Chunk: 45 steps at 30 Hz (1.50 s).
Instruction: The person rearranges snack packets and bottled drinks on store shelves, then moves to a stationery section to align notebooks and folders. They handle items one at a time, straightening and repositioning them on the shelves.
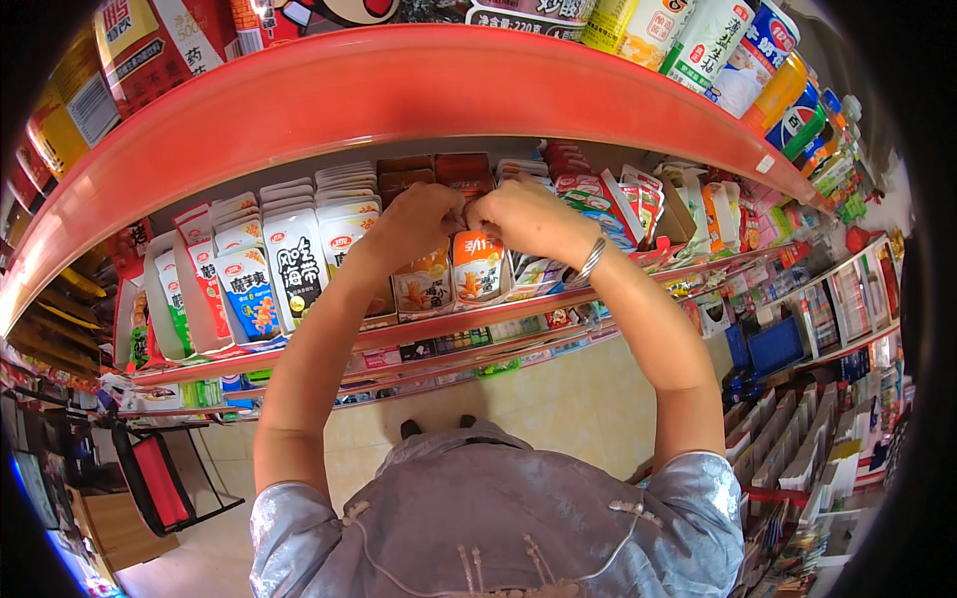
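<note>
My left hand (420, 215) and my right hand (519, 215) meet over a row of snack packets, fingertips close together and fingers bent. Just below them an orange-and-white snack packet (478, 275) stands upright in its display box. Beside it, a brown-and-orange packet (424, 290) is partly covered by my left hand. Behind my fingers are dark red packets (462, 170). Whether my fingers pinch a packet is hidden. To the left stand a white-and-black seaweed packet (293, 258) and a blue-and-white packet (250, 299). A twisted silver bracelet (592, 260) circles my right wrist.
A red shelf front (419, 86) curves above my hands, with bottles (710, 48) and cartons on top. Below runs the lower shelf edge (448, 321). A red-seated chair (159, 482) is at left; a blue basket (775, 347) and upright books (792, 441) are at right.
</note>
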### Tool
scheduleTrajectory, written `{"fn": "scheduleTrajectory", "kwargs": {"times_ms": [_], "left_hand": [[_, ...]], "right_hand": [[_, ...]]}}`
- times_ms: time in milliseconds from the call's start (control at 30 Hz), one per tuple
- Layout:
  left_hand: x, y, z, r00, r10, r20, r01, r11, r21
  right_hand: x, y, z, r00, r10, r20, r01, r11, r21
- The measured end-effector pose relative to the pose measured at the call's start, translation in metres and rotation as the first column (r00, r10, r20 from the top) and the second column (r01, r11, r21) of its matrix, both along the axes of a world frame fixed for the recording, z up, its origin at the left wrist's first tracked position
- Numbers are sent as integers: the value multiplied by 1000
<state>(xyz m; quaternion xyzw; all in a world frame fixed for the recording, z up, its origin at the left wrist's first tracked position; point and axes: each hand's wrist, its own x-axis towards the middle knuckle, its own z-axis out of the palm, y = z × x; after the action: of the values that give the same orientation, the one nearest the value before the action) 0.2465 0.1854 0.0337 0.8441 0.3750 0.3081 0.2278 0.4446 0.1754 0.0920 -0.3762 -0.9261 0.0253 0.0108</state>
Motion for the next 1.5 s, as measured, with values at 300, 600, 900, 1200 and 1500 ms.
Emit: {"fn": "scheduleTrajectory", "kwargs": {"times_ms": [300, 600, 900, 1200, 1500], "left_hand": [[-7, 6, 20, 954, 182, 239, -227, 958, 177], [-22, 3, 40, 900, 373, 224, -416, 888, 196], [-50, 10, 26, 923, 383, -41, -341, 862, 375], [-32, -24, 25, 828, 467, -310, -333, 854, 399], [-6, -40, 46, 824, 476, -308, -353, 856, 378]], "right_hand": [[-2, -13, -4, 991, -57, 119, 27, 971, 236], [-7, -14, -9, 999, -6, 46, -6, 967, 255], [-19, 28, -25, 987, 26, -160, 42, 911, 410], [-7, -19, -3, 970, 5, -242, 102, 899, 425], [54, -154, -38, 793, 179, -582, -37, 968, 248]]}}
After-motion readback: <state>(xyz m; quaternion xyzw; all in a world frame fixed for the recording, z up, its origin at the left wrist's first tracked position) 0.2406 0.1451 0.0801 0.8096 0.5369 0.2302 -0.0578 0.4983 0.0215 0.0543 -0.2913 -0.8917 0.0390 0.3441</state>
